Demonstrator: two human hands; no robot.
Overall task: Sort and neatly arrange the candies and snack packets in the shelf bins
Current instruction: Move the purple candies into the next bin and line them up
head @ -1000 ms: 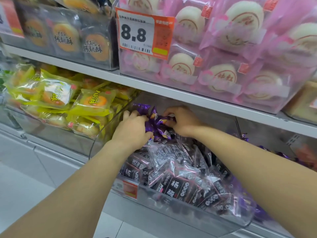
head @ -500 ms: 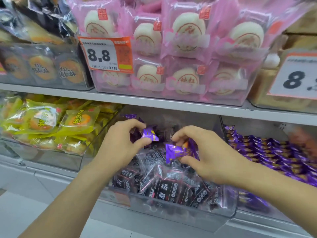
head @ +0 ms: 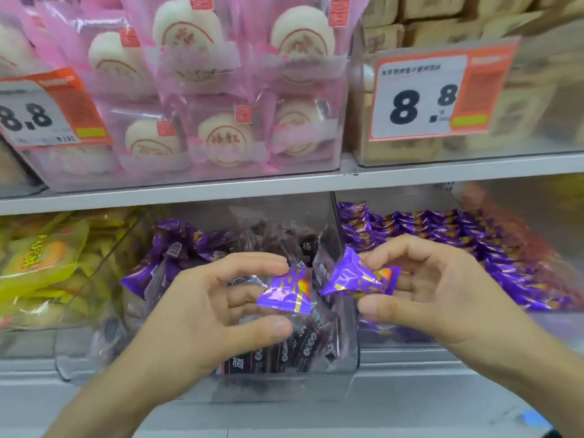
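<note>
1. Across the middle of the frame, the left hand [head: 202,311] and the right hand [head: 442,292] hang close together over the middle bin [head: 347,352] on the lower shelf, not touching each other.
2. Left hand: fingers and thumb pinch one purple candy [head: 286,292], held just above the dark packets [head: 303,346] that fill the middle bin.
3. Right hand: its curled fingers pinch a second purple candy [head: 357,279], which sits just beside the first, at the divider between the two bins.
4. More stray purple candies [head: 170,245] lie at the back left of the middle bin among the dark packets, so that bin is mixed.
5. At right centre of the frame, the right bin [head: 410,338] holds tidy rows of matching purple candies [head: 458,235].
6. At left of the frame sit yellow packets [head: 44,260]; the upper shelf [head: 316,181] carries pink pastry packs [head: 221,90] and two price tags [head: 436,93].
7. Step in hand, as a judgement: pulling misplaced purple candies out of the dark-packet bin to return them to their own bin.
8. Next move likely calls for carrying both candies rightward over the divider, laying them flat in line with the existing rows, then reaching back for the strays at the rear left.
9. Sorting looks partly done; several strays remain.
</note>
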